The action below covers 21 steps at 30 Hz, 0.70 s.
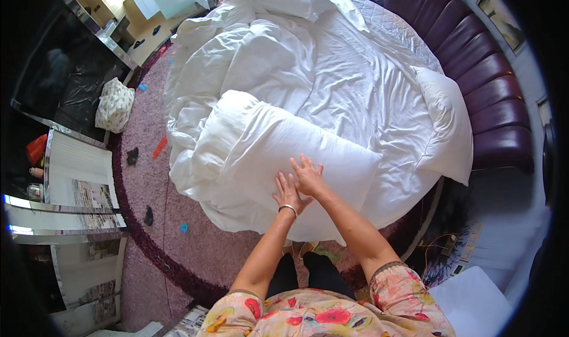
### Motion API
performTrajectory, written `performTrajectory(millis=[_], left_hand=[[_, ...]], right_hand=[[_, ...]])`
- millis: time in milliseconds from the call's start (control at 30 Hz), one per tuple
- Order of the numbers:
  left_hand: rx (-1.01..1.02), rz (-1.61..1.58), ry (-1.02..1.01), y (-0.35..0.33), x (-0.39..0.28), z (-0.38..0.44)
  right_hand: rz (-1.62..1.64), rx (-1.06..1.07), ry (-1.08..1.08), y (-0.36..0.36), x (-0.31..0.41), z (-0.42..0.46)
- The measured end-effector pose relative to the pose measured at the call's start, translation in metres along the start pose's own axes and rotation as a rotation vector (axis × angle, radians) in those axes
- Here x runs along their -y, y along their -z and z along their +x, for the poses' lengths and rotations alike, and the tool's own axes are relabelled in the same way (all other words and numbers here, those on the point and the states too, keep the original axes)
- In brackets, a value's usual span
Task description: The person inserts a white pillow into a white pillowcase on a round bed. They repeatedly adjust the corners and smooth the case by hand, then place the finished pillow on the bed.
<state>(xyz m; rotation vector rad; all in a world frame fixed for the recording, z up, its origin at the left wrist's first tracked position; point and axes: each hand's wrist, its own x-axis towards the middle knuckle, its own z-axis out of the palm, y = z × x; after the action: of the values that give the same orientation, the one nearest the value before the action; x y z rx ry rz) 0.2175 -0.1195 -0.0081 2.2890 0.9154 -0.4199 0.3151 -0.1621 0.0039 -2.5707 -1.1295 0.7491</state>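
A plump white pillow (344, 163) lies at the near edge of the round bed, its loose cloth bunched and wrinkled toward the left. My left hand (290, 195), with a bracelet at the wrist, rests on the pillow with its fingers apart. Just beside and slightly beyond it, my right hand (309, 175) is spread on the same white surface, close to the left one. Neither hand grips anything. Behind the pillow, a crumpled white duvet (266, 66) covers much of the bed's left and far side. A wrinkled white sheet (346, 88) shows to its right.
A second white pillow (444, 123) leans by the curved purple padded headboard (493, 88). One more pillow (289, 1) lies at the far side. On the pink carpet (146, 177) are a patterned bundle (114, 106) and small coloured patches. A white piece of furniture (473, 297) stands at lower right.
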Motion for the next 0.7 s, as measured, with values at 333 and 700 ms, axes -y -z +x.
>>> performTrajectory(millis=[333, 700], left_hand=[[-0.167, 0.319, 0.076, -0.063, -0.018, 0.042], [-0.443, 0.151, -0.124, -0.118, 0.024, 0.057]], right_hand=[[-0.291, -0.25, 0.066, -0.057, -0.075, 0.045], [-0.381, -0.293, 0.298, -0.073, -0.109, 0.051]])
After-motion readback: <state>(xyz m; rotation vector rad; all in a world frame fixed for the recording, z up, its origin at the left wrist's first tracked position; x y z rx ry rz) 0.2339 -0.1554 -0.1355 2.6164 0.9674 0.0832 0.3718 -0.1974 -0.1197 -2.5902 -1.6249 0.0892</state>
